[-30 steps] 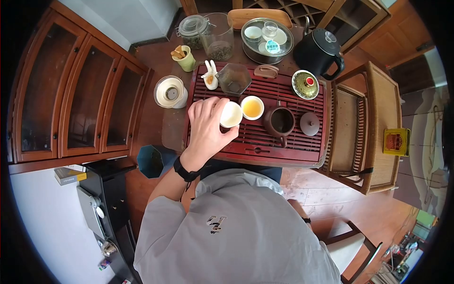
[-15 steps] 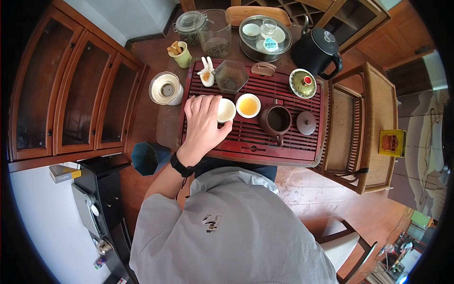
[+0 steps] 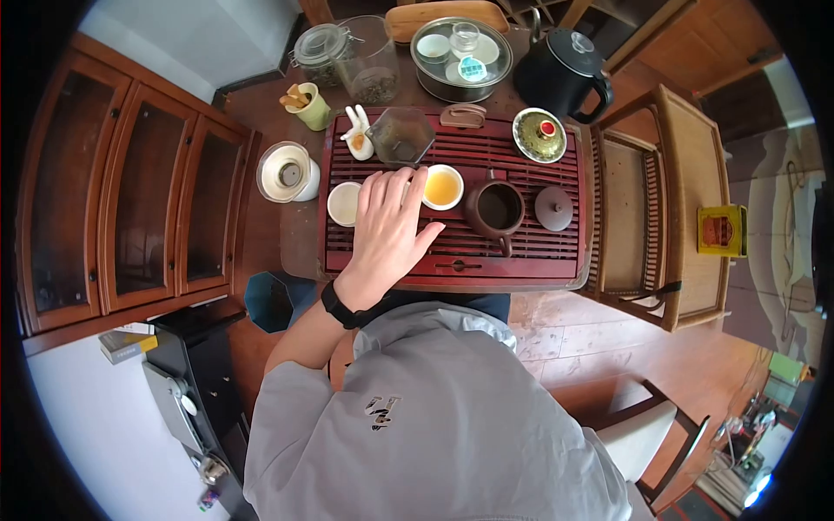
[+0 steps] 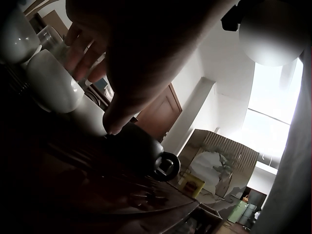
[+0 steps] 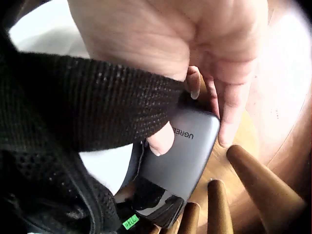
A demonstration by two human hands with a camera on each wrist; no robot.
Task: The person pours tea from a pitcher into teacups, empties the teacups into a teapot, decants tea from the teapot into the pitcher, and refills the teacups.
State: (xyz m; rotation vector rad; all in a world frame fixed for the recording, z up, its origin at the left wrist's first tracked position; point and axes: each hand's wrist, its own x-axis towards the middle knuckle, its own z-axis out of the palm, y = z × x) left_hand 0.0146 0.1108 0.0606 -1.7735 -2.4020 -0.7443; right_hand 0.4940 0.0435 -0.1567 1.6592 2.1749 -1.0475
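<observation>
My left hand (image 3: 387,221) reaches over the slatted tea tray (image 3: 452,273), fingers stretched forward, thumb out to the side. Its index finger lies right at the rim of a white cup of amber tea (image 3: 443,187). Left of the hand stands a second white cup (image 3: 345,205). Under the fingers is another white cup (image 4: 54,83), seen in the left wrist view but hidden from above. A brown teapot (image 3: 495,207) sits right of the tea. In the right wrist view, my right hand (image 5: 195,34) holds a flat grey UGREEN power bank (image 5: 180,151) between thumb and fingers.
A teapot lid (image 3: 553,208), a lidded green bowl (image 3: 539,135), a glass pitcher (image 3: 402,137) and a white figurine (image 3: 357,135) stand on the tray. Behind are a black kettle (image 3: 565,74), a glass-lidded pot (image 3: 462,61) and jars (image 3: 369,65). A strainer cup (image 3: 287,172) stands left.
My left hand has let go of the white cup beside the tea and shifted right across the tray. The cup at far left now shows. The whole view has drifted slightly.
</observation>
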